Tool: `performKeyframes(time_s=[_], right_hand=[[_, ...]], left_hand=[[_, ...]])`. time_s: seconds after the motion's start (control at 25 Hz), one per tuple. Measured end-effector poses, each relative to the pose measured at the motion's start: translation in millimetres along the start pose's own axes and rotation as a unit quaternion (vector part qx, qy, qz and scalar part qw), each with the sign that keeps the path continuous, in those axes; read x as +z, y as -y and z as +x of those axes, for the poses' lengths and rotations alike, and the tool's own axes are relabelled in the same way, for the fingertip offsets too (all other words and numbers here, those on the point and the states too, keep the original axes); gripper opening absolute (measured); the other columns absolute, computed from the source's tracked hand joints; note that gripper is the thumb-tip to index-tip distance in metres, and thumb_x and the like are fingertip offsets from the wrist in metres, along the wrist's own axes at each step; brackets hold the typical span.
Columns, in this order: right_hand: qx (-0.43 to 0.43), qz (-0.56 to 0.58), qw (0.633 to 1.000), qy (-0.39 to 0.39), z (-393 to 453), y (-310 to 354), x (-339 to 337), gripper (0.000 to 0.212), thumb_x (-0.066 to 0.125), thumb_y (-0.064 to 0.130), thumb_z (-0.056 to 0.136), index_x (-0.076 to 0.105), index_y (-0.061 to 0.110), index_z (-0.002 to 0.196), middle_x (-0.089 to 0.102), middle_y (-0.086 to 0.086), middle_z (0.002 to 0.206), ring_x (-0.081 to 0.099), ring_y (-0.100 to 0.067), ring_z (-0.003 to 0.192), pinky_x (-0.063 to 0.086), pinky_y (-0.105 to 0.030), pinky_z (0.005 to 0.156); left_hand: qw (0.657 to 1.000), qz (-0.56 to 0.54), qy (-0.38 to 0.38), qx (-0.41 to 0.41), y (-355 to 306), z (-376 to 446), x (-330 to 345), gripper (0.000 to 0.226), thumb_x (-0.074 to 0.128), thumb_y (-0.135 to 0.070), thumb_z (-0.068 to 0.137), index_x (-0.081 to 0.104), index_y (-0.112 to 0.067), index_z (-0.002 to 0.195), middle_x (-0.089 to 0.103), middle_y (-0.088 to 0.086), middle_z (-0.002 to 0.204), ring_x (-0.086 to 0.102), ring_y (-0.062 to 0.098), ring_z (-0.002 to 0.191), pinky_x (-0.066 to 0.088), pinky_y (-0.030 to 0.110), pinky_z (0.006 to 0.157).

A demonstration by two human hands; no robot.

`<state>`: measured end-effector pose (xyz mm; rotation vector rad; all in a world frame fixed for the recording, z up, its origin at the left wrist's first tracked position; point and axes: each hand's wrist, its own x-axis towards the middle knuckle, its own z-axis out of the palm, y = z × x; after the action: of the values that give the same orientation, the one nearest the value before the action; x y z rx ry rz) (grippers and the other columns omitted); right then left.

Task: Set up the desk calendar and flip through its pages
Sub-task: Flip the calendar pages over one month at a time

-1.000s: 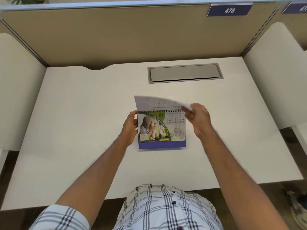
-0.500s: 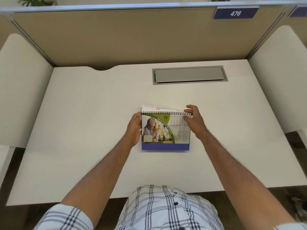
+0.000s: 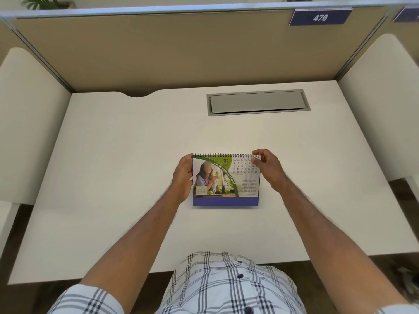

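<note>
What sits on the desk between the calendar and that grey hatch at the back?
Nothing: the head view shows only bare white desk between the calendar and the grey hatch.

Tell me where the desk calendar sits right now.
In the head view the desk calendar stands mid-desk, slightly right of centre, between the left hand and right hand, nearer the person than the grey cable hatch.

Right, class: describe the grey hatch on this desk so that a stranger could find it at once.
Start at the white desk and look to its far edge, below the blue 476 sign. The cable hatch lies there, beyond the desk calendar. It alone is a long grey rectangle sunk flush into the desktop.
</note>
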<state>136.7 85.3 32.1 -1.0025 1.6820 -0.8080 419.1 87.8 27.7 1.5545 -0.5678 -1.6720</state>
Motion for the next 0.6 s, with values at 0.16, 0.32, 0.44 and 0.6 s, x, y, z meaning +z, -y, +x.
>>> performKeyframes(time_s=[0.16,0.32,0.44,0.6], right_hand=[[-0.005,0.003,1.000,0.026,-2,2,-1,0.016,0.059,0.013,0.102,0.064,0.009,0.116,0.061,-0.005,0.092,0.062,-0.018,0.090,0.051,-0.022,0.071],[-0.001,-0.002,0.999,0.036,-2,4,-1,0.016,0.059,0.014,0.102,0.062,0.008,0.117,0.058,-0.008,0.090,0.059,-0.020,0.088,0.049,-0.029,0.075],[0.002,0.005,1.000,0.014,-6,5,2,0.022,0.061,0.015,0.101,0.060,0.010,0.122,0.049,0.000,0.081,0.055,-0.016,0.078,0.045,-0.020,0.064],[0.009,0.019,0.996,-0.090,-18,-3,15,0.033,0.068,0.018,0.097,0.056,0.013,0.128,0.061,-0.001,0.110,0.063,-0.014,0.090,0.053,-0.022,0.068]], left_hand=[[1.000,0.022,0.000,0.016,0,-2,-3,0.023,0.041,-0.034,0.109,0.055,-0.036,0.127,0.076,-0.004,0.105,0.070,0.011,0.095,0.055,0.024,0.066],[0.999,0.029,0.030,0.020,-1,-4,-4,0.028,0.040,-0.031,0.110,0.056,-0.043,0.130,0.069,-0.001,0.127,0.065,0.013,0.113,0.055,0.033,0.082],[0.999,0.033,0.022,0.017,-2,-1,-5,0.026,0.041,-0.029,0.109,0.060,-0.035,0.125,0.069,0.003,0.127,0.062,0.017,0.112,0.052,0.032,0.079],[0.999,0.032,0.001,0.005,-1,4,-4,0.024,0.045,-0.029,0.108,0.059,-0.026,0.127,0.066,0.003,0.121,0.058,0.018,0.108,0.047,0.032,0.082]])
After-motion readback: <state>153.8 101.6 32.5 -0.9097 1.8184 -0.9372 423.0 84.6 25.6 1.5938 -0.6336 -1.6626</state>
